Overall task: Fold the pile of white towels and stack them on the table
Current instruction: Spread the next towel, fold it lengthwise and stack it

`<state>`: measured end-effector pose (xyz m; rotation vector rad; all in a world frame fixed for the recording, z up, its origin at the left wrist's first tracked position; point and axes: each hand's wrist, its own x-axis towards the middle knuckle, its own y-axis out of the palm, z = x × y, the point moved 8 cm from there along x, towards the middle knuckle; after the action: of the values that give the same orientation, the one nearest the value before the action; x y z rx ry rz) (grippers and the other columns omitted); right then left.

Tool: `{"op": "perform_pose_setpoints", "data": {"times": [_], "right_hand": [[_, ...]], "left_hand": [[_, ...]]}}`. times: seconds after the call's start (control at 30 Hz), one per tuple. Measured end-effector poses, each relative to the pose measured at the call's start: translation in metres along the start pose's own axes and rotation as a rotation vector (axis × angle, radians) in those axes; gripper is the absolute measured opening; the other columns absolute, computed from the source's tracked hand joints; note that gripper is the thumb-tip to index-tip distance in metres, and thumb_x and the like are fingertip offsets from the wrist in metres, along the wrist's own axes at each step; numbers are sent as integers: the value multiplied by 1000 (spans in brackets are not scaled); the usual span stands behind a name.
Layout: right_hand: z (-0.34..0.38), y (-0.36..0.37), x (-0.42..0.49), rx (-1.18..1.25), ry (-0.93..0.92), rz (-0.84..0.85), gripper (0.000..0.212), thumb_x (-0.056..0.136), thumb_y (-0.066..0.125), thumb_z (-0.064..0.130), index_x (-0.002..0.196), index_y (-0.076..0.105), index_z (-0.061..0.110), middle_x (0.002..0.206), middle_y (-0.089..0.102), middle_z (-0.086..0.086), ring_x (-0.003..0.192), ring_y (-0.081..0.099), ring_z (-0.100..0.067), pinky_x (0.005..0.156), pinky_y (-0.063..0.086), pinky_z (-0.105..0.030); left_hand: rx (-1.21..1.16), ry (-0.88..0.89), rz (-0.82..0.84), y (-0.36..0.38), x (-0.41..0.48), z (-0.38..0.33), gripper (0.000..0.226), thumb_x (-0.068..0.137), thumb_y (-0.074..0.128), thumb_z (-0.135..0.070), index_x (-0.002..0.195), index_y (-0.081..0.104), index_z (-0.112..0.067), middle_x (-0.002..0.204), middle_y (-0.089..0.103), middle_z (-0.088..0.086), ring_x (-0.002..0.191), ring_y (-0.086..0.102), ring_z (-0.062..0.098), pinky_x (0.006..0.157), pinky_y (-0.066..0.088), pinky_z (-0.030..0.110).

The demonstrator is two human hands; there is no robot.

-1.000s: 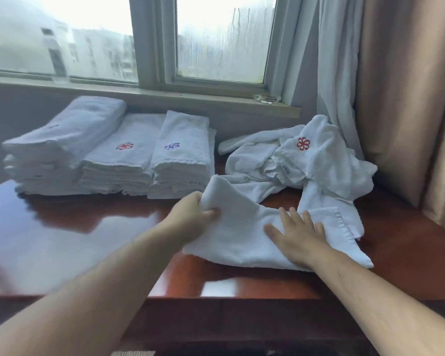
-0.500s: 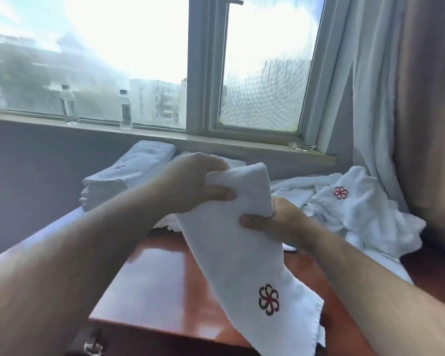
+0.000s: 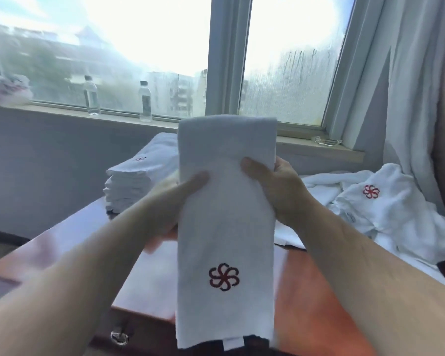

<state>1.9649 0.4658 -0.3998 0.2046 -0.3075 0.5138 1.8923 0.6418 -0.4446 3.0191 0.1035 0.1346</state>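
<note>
My left hand and right hand gripping long folded white towel with red flower logo, held upright above glossy brown wooden table

Two clear bottles stand upright, apart, on the windowsill. A glass dish sits at its right end. White curtain hangs right

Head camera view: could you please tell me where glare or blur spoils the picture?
Head view: the window is blown out white; the left hand and forearm smear with motion; the tabletop shows pale glare; the held towel and its red logo stay fairly sharp; the right hand is clearer.
</note>
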Motion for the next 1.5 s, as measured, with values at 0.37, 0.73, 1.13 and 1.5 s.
{"op": "perform_pose_setpoints", "data": {"times": [0.37,0.73,1.13,1.5], "right_hand": [[-35,-6,76,155,65,-133,40,92,70,18,127,63,1,122,68,-25,102,69,-41,91,57,-57],[-83,-12,196,175,167,-232,36,92,73,23,125,69,8,111,75,-13,100,74,-33,78,61,-42],[-129,-29,327,164,236,-284,34,102,59,27,126,66,4,114,74,-12,100,73,-28,86,60,-43],[-208,-56,351,-250,518,-324,19,97,66,20,106,67,4,99,76,-17,89,74,-35,84,60,-55]], "left_hand": [[-163,-72,283,-7,21,94,41,88,72,-16,127,67,-8,129,65,23,117,65,40,92,55,43],[-199,-185,189,-55,80,102,33,84,70,-11,117,73,-10,126,67,21,116,66,38,93,56,46],[374,-67,-568,-157,158,43,24,92,68,-37,114,62,-29,101,72,-7,85,71,12,69,54,29],[650,11,-695,-167,168,54,43,84,74,-48,120,50,-46,104,63,-17,94,59,-3,75,48,24]]}}
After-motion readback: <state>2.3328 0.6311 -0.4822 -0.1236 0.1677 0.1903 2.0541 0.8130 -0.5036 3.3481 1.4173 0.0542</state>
